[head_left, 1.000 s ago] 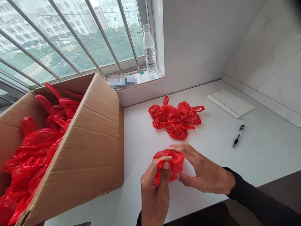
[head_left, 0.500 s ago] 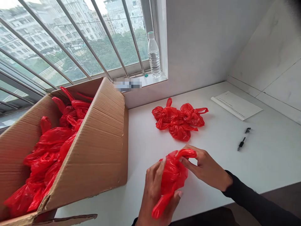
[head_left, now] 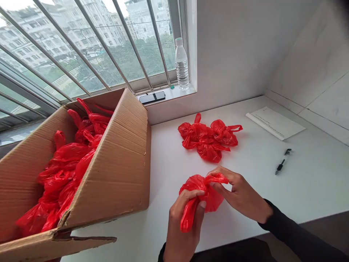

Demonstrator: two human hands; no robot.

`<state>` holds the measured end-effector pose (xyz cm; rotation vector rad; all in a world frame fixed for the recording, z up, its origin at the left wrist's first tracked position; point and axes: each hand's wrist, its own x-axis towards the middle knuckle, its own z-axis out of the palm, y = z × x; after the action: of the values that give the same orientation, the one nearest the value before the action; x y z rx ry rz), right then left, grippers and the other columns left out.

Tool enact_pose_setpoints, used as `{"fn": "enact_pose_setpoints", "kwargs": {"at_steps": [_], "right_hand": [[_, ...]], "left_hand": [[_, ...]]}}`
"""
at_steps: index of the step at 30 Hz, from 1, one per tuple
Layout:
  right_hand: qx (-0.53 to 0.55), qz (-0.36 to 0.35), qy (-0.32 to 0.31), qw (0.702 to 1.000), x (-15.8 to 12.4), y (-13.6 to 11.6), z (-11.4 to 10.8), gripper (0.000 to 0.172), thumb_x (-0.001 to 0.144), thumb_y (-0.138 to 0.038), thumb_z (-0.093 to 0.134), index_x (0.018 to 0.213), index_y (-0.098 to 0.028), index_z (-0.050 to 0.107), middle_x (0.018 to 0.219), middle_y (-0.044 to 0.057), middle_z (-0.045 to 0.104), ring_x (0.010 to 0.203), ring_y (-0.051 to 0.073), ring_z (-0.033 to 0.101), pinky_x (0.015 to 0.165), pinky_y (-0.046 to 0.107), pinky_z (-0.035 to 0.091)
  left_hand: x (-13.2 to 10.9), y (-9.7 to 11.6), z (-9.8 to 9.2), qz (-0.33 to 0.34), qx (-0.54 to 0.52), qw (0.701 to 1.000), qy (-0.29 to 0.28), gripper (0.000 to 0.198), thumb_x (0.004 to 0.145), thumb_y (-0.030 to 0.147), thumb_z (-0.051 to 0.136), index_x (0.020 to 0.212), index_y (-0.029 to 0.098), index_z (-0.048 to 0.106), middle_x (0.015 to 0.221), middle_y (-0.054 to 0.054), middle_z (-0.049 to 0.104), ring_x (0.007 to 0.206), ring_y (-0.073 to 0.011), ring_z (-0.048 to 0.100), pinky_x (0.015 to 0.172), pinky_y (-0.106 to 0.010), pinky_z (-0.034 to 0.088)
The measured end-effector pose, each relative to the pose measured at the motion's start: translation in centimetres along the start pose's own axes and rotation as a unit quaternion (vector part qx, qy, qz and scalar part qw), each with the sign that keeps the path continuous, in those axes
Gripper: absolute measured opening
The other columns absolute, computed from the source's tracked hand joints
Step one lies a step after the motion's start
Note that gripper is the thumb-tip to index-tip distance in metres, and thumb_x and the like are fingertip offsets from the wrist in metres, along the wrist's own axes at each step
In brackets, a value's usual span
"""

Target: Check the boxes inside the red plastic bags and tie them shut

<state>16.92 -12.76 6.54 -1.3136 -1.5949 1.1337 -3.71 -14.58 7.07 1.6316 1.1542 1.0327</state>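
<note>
A red plastic bag (head_left: pixel 214 198), bunched round and full, rests on the white table between my hands. My left hand (head_left: pixel 184 214) pinches one of its handle loops close to the gathered neck, and the loop's end sticks out toward me. With thumb and fingers my right hand (head_left: pixel 231 185) grips the other handle on the right side. What the bag contains is hidden. Just beyond it lie several knotted red plastic bags (head_left: pixel 208 136) in a cluster, touching one another.
On the left stands an open cardboard box (head_left: pixel 120 160) holding several red bags (head_left: pixel 68 156). A paper sheet (head_left: pixel 275 122) and a pen (head_left: pixel 283 162) lie at right on the white table (head_left: pixel 256 160). A phone (head_left: pixel 152 97) and water bottle (head_left: pixel 181 67) are on the windowsill.
My left fingers have moved up the handle and closed near the bag's neck, where they were spread along its side before. My right hand keeps its grip. The view has shifted slightly.
</note>
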Motion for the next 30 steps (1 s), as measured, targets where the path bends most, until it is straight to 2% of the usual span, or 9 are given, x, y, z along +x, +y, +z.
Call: {"fn": "enact_pose_setpoints", "kwargs": {"at_steps": [4, 8, 10, 13, 16, 18, 20, 24, 30], "right_hand": [[0.017, -0.002, -0.011, 1.0, -0.1, 0.1, 0.0, 0.019, 0.103, -0.046, 0.053, 0.107, -0.031, 0.065, 0.112, 0.001, 0.067, 0.101, 0.02, 0.064, 0.09, 0.034, 0.048], [0.03, 0.007, -0.012, 0.999, -0.1, 0.1, 0.0, 0.018, 0.102, -0.046, 0.054, 0.107, -0.032, 0.065, 0.113, 0.001, 0.067, 0.101, 0.021, 0.064, 0.09, 0.034, 0.049], [0.033, 0.013, -0.012, 0.999, -0.1, 0.0, 0.0, 0.019, 0.102, -0.046, 0.054, 0.107, -0.032, 0.065, 0.114, 0.001, 0.067, 0.102, 0.021, 0.063, 0.09, 0.034, 0.048], [0.034, 0.002, -0.001, 0.999, 0.0, 0.0, -0.1, 0.021, 0.103, -0.047, 0.053, 0.109, -0.031, 0.065, 0.118, 0.003, 0.065, 0.107, 0.021, 0.061, 0.094, 0.033, 0.047], [0.058, -0.005, 0.015, 0.998, 0.1, 0.1, -0.2, 0.024, 0.104, -0.048, 0.051, 0.11, -0.029, 0.064, 0.124, 0.004, 0.062, 0.11, 0.021, 0.059, 0.097, 0.033, 0.045], [0.098, 0.009, 0.017, 0.995, 0.2, 0.3, -0.2, 0.025, 0.105, -0.048, 0.049, 0.106, -0.028, 0.063, 0.118, 0.004, 0.063, 0.099, 0.019, 0.06, 0.089, 0.033, 0.046], [0.14, 0.017, 0.02, 0.99, 0.3, 0.4, -0.3, 0.027, 0.106, -0.048, 0.048, 0.098, -0.026, 0.061, 0.104, 0.002, 0.063, 0.083, 0.016, 0.058, 0.079, 0.032, 0.047], [0.198, 0.011, 0.052, 0.979, 0.5, 0.6, -0.9, 0.029, 0.105, -0.044, 0.051, 0.085, -0.025, 0.056, 0.086, -0.002, 0.055, 0.072, 0.014, 0.052, 0.072, 0.031, 0.045], [0.245, 0.058, 0.06, 0.966, 1.0, 0.9, -1.6, 0.02, 0.104, -0.041, 0.054, 0.092, -0.025, 0.057, 0.083, -0.003, 0.053, 0.072, 0.013, 0.052, 0.072, 0.028, 0.05]], "left_hand": [[0.1, 0.1, 0.6, 0.001, -0.008, 1.0, -0.018, 0.025, 0.096, 0.023, 0.064, 0.12, 0.026, 0.07, 0.116, -0.009, 0.074, 0.101, -0.0235, 0.07, 0.085, -0.033, 0.056], [0.0, -0.7, 0.4, 0.007, 0.064, 0.997, -0.043, 0.041, 0.101, 0.021, 0.054, 0.141, 0.026, 0.06, 0.129, -0.012, 0.069, 0.117, -0.0259, 0.065, 0.096, -0.038, 0.053], [0.1, -1.1, 0.3, -0.005, 0.103, 0.994, -0.038, 0.04, 0.104, 0.023, 0.049, 0.142, 0.028, 0.06, 0.123, -0.011, 0.069, 0.113, -0.0252, 0.064, 0.094, -0.038, 0.052], [0.2, -1.2, 0.2, -0.031, 0.113, 0.993, -0.019, 0.031, 0.105, 0.029, 0.049, 0.128, 0.029, 0.07, 0.108, -0.009, 0.066, 0.098, -0.0229, 0.063, 0.087, -0.035, 0.052], [0.3, -0.6, 0.2, -0.057, 0.064, 0.996, 0.006, 0.026, 0.104, 0.034, 0.051, 0.118, 0.029, 0.073, 0.115, -0.008, 0.061, 0.11, -0.0235, 0.06, 0.093, -0.035, 0.05], [0.4, -0.1, 0.3, -0.071, -0.005, 0.997, -0.001, 0.027, 0.105, 0.035, 0.051, 0.121, 0.029, 0.071, 0.126, -0.008, 0.06, 0.123, -0.025, 0.056, 0.1, -0.035, 0.046], [0.4, 0.2, 0.6, -0.09, -0.097, 0.991, -0.018, 0.028, 0.106, 0.037, 0.049, 0.12, 0.027, 0.071, 0.127, -0.008, 0.064, 0.124, -0.0255, 0.056, 0.1, -0.035, 0.045], [0.5, -0.3, 1.2, -0.134, -0.232, 0.963, -0.007, 0.03, 0.106, 0.039, 0.048, 0.101, 0.022, 0.072, 0.111, -0.007, 0.072, 0.115, -0.0238, 0.058, 0.096, -0.033, 0.044], [1.0, -1.3, 1.3, -0.197, -0.236, 0.95, 0.061, 0.036, 0.103, 0.047, 0.053, 0.082, 0.02, 0.064, 0.086, -0.004, 0.068, 0.096, -0.0212, 0.06, 0.085, -0.031, 0.043]]}}
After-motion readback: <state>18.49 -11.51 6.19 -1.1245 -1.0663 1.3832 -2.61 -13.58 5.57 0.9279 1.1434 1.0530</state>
